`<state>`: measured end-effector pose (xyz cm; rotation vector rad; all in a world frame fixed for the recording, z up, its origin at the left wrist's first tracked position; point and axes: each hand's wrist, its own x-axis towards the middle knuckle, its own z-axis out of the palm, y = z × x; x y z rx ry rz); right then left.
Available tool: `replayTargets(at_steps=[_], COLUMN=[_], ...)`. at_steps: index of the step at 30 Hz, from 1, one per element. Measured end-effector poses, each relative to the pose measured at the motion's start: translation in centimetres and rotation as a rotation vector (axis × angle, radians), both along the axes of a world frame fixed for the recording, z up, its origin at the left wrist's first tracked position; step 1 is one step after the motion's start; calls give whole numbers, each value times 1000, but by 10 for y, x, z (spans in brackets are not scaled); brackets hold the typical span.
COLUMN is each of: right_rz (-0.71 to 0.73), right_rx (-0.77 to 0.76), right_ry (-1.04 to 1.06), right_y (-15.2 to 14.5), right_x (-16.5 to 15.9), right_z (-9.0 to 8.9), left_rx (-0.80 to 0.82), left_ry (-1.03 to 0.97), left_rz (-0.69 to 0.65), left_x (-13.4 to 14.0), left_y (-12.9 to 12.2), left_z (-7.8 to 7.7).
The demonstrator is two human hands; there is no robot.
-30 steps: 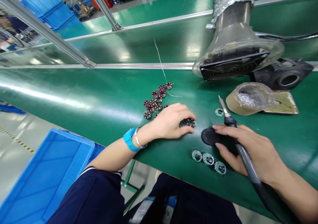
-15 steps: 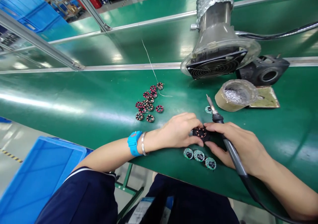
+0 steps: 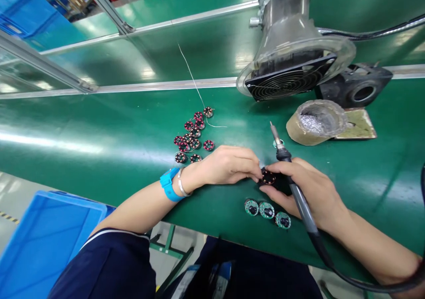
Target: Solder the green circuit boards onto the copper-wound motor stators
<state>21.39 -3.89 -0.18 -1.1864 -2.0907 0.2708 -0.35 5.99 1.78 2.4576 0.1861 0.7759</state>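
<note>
A small round motor stator [image 3: 268, 177] with copper-coloured dots on its ring sits between both hands, just above the bench. My left hand [image 3: 232, 165] is closed, its fingertips pinching the stator's left side. The thumb and index finger of my right hand [image 3: 314, 193] hold its right side. That same hand carries a soldering iron [image 3: 299, 197] lying across it, tip pointing up and away. Three round green circuit boards [image 3: 266, 209] with black centres lie just below the hands. Part of another small board [image 3: 275, 143] shows behind the iron's tip.
Several wound stators [image 3: 194, 133] lie grouped left of centre, beside a thin strand of solder wire [image 3: 192, 75]. A fume extractor hood [image 3: 292, 64] hangs at the back right. Below it are a tub of silvery metal [image 3: 299, 124] and a black holder [image 3: 355, 86]. A blue crate [image 3: 49, 241] stands lower left.
My left fingers have shifted from spanning the stator to a tighter pinch at its left edge. The iron stays in my right hand. The whole view has moved slightly.
</note>
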Motion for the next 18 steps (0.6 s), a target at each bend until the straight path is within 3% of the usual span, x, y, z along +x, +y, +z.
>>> replayTargets(at_steps=[4,9,12,18], right_rz=[7,25,44,69], right_rx=[-6,-21,-67,-110], right_ry=[6,10,12,30], right_y=[0,2,3,2], right_x=[-3,-3,-2,4], right_z=[2,6,9,7], left_rx=[-103,-184,-98,222], left_ry=[-174,79,85,0], left_rz=[201,-31,-13,17], left_x=[-3,-1,3,9], left_y=[-1,-7,-12,-14], left_z=[-1,-5,-6,-3])
